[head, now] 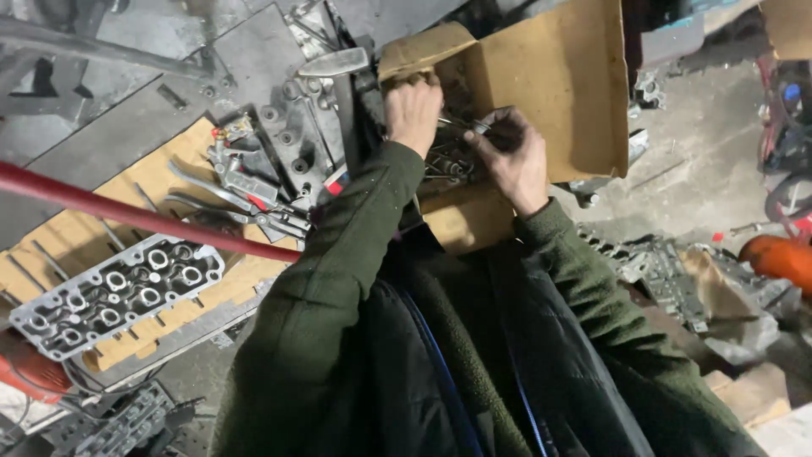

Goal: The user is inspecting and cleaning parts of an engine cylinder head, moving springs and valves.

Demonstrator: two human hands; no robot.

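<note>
Cardboard box point(554, 93), brown, flaps open, worn; sits ahead of the person, holding a dark heap of small metal parts point(448, 156). Left hand point(413, 110) clamped on the box's left flap edge. Right hand point(510, 156) inside, fingers pinched on a small shiny metal piece. Aluminium cylinder head point(114, 292) lies well left on wood board.

— Where does the single view sit?
— On the person's head, facing steeply down past the chest and both green sleeves.

— How near?
— Close: the left hand point(413, 114) and right hand point(512, 161) sit just above frame centre, toward 12 o'clock, inside a cardboard box point(558, 76).

— What fills the edges?
— A metal cylinder head point(118, 296) at 8 o'clock, a red bar point(127, 216) at 9, concrete floor point(702, 144) toward 2.

— Any second view?
— None; nothing overlaps.
</note>
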